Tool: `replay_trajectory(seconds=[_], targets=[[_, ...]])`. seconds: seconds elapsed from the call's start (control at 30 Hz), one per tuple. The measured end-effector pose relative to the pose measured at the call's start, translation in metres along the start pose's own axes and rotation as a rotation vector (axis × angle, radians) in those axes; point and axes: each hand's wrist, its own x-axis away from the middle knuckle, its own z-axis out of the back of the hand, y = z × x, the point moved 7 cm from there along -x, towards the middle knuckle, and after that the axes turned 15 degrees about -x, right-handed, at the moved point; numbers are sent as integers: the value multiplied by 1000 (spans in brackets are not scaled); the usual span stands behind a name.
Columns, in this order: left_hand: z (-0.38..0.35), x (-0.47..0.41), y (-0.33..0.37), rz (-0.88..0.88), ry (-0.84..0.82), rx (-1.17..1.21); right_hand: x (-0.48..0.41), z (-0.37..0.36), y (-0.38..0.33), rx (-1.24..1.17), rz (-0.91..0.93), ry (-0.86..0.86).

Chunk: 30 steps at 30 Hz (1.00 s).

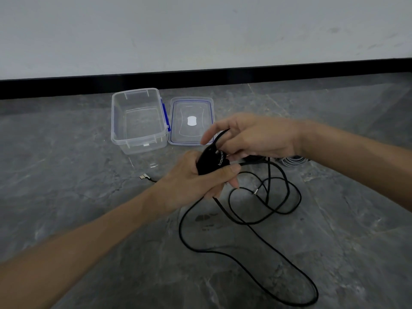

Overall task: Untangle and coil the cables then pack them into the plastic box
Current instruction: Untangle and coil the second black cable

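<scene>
Fingers of left hand (201,177) clamped on black cable (247,221) bundle, right hand (249,136) pinching a loop; plastic box (138,121) at ten o'clock

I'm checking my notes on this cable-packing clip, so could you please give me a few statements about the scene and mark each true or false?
1. The plastic box holds no cables. True.
2. The lid is snapped onto the box. False: it lies on the floor beside the box.
3. The left hand grips a black bundle. True.
4. The right hand rests flat on the floor. False: it is raised, fingers at the bundle.
5. The black cable is fully coiled. False: loose loops trail on the floor.
</scene>
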Motion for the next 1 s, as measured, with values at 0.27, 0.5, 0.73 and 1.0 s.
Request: replay_trajectory(seconds=[0.27,0.5,0.73,1.0], targets=[[5,-4,-8,79,103,108,-2,15,5,-141,33,45],[9,-4,-14,155,191,118,1,27,2,336,177,266],[7,-4,-28,279,299,52,8,20,-16,894,383,537],[8,-3,-33,374,315,13,-12,13,2,1015,329,376]])
